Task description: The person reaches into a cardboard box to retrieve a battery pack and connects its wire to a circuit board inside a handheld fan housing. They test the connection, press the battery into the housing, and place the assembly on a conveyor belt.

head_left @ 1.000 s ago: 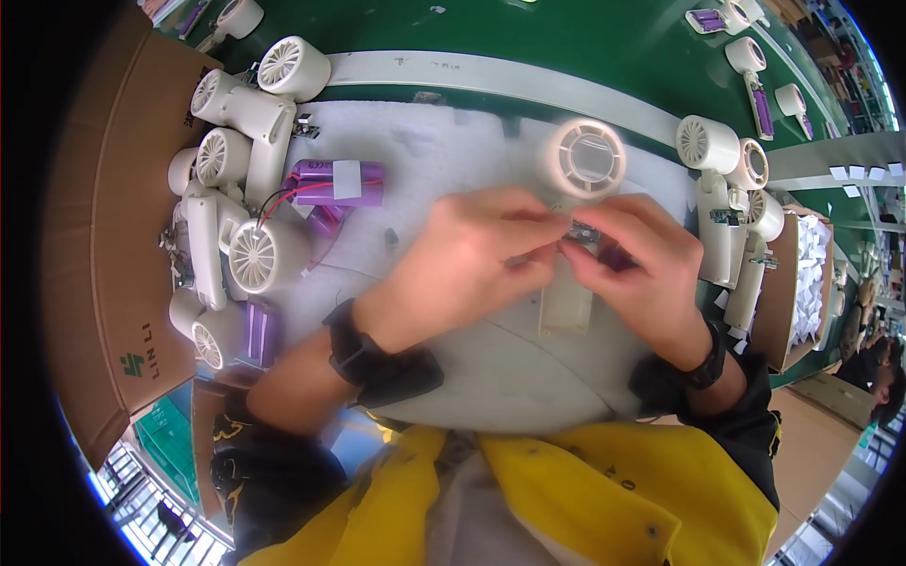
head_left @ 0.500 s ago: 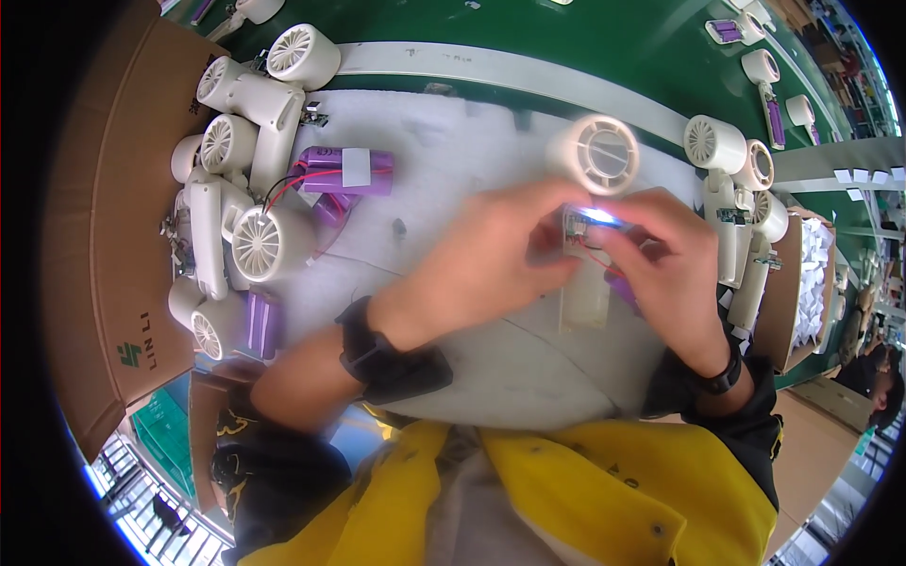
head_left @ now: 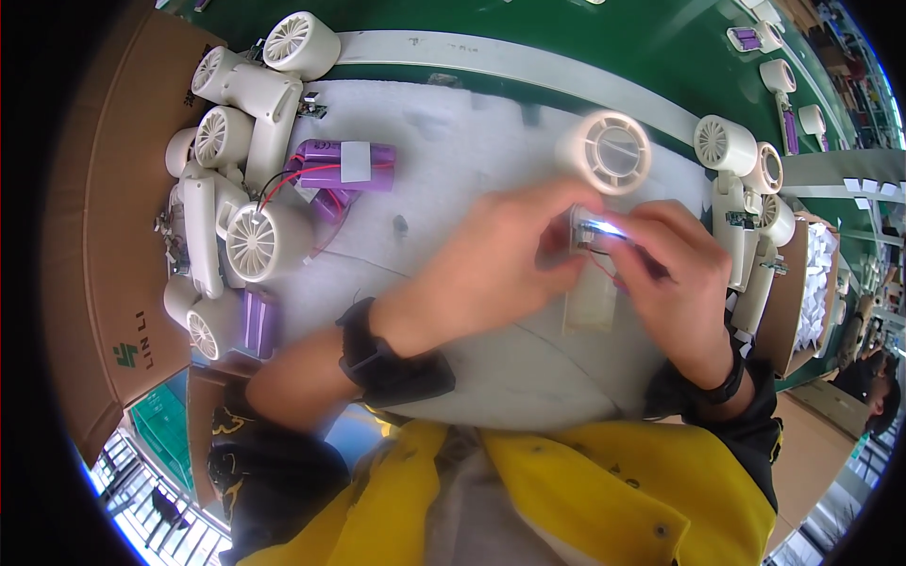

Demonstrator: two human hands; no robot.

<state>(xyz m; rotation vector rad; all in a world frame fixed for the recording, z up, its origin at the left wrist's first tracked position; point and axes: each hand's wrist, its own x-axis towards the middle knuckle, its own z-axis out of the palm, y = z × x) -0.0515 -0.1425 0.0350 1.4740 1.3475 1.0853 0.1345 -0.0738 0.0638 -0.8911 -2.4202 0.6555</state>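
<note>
A small circuit board [head_left: 595, 227] with a bright white-blue light glows between my hands. My right hand [head_left: 678, 269] pinches its right side between thumb and fingers. Around its left end curl the fingers of my left hand [head_left: 514, 241], which partly hide it. Thin red wire [head_left: 601, 266] runs down from the board toward my right palm. Just beyond the hands is the round head [head_left: 613, 153] of a cream handheld fan, slightly blurred. Below the board shows a pale, hollow-looking fan handle [head_left: 587, 307]; its join to the head is covered by my hands.
Several cream fans [head_left: 269, 241] crowd the left side beside a tall cardboard box [head_left: 118, 226]. Purple battery cells [head_left: 326, 168] with wires lie near them. More fans [head_left: 725, 143] stand at right, by a small box [head_left: 781, 311] of white pieces. A white rail [head_left: 500, 68] crosses behind.
Both hands and the lit board sit slightly farther right and lower in the picture. The board's light has changed angle, and the purple piece near my right palm is less visible.
</note>
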